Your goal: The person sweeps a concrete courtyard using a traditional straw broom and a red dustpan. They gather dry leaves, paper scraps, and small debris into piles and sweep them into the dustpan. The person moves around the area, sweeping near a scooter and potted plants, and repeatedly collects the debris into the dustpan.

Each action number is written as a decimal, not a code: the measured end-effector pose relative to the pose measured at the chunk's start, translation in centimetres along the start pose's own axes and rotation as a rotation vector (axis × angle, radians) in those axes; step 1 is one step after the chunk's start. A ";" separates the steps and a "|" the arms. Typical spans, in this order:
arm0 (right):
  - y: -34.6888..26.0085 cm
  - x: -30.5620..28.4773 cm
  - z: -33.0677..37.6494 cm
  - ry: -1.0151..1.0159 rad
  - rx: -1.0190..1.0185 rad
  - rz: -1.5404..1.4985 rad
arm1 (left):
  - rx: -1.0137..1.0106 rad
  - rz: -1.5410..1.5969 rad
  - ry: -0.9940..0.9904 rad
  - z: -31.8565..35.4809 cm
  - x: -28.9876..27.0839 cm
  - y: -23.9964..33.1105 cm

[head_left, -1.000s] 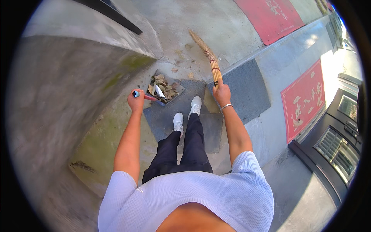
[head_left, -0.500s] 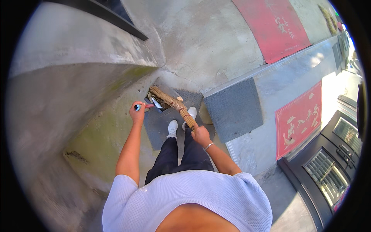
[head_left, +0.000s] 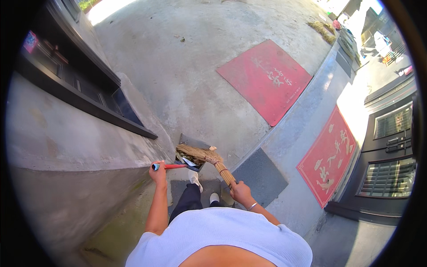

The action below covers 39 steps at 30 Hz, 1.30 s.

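My left hand [head_left: 158, 174] is closed around the red handle [head_left: 175, 166] of a dark dustpan [head_left: 193, 140]; the handle's end is blue. In the pan lie dry leaves and a whitish scrap [head_left: 188, 162], partly covered by the broom. My right hand [head_left: 240, 192], with a bracelet at the wrist, grips the bound stalks of a straw broom [head_left: 219, 166]. Its bristles rest across the dustpan's mouth, and a small pale piece [head_left: 212, 148] sits at their edge. Both tools are just ahead of my white shoes [head_left: 195, 178].
A concrete wall [head_left: 66, 191] with a dark door frame [head_left: 133, 127] runs along my left. To the right are a raised step with a grey mat [head_left: 260, 175], a red mat [head_left: 327, 155] and a dark double door [head_left: 387, 155]. Another red mat [head_left: 267, 80] lies on the concrete ahead.
I have stepped forward, my left foot now leading, and the view reaches further over the courtyard. The dustpan and broom have come along, the broom still over the pan.
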State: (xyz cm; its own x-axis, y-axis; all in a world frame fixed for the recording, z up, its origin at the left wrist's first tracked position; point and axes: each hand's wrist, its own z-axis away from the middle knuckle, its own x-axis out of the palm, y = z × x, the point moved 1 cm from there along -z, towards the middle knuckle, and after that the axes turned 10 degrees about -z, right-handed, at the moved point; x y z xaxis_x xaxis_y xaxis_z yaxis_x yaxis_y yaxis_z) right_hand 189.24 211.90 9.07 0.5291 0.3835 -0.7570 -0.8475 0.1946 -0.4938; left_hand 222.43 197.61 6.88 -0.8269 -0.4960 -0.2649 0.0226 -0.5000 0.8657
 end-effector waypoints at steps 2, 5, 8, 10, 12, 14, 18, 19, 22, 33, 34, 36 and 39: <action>-0.7 -2.7 -3.6 0.036 0.012 0.043 | 0.032 0.065 -0.029 -3.1 2.8 1.8; -1.4 -5.9 -10.7 0.109 -0.007 0.081 | 0.097 0.136 -0.069 -9.8 7.7 2.6; -3.4 -9.3 -17.5 0.150 -0.003 0.127 | 0.104 0.110 -0.038 -16.2 12.7 6.3; -4.8 -12.4 -21.6 0.147 0.029 0.129 | 0.038 0.131 -0.057 -19.2 16.1 9.9; -5.4 -15.5 -26.8 0.187 0.012 0.148 | 0.052 0.154 -0.075 -23.3 19.7 12.0; -6.6 -18.3 -31.4 0.209 0.015 0.144 | 0.014 0.156 -0.068 -27.2 22.8 14.8; -8.3 -23.7 -42.1 0.257 -0.029 0.162 | -0.032 0.165 -0.013 -35.6 29.1 20.4; -8.5 -24.8 -44.9 0.270 -0.055 0.150 | -0.022 0.150 0.022 -37.9 30.6 21.4; -8.6 -28.4 -53.3 0.285 -0.099 0.097 | -0.040 0.203 0.077 -43.4 34.9 25.4; -5.4 -41.2 -88.4 0.383 -0.261 -0.541 | -0.044 0.217 0.380 -61.8 46.5 38.4; -5.2 -42.3 -91.1 0.431 -0.292 -0.544 | -0.048 0.211 0.401 -63.6 47.3 39.3; -1.2 -41.8 -96.8 0.449 -0.150 -0.649 | -0.047 0.199 0.422 -67.5 49.2 41.3; -1.3 -41.7 -101.7 0.379 0.263 -0.881 | -0.044 0.146 0.477 -73.1 49.1 41.1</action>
State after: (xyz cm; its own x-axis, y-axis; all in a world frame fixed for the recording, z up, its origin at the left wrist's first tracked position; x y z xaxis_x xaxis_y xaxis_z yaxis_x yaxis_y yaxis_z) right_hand 172.60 103.85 -2.24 0.9139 -0.2991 -0.2745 -0.1031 0.4832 -0.8695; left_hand 223.79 100.82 -1.60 -0.4644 -0.8274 -0.3159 0.1514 -0.4256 0.8921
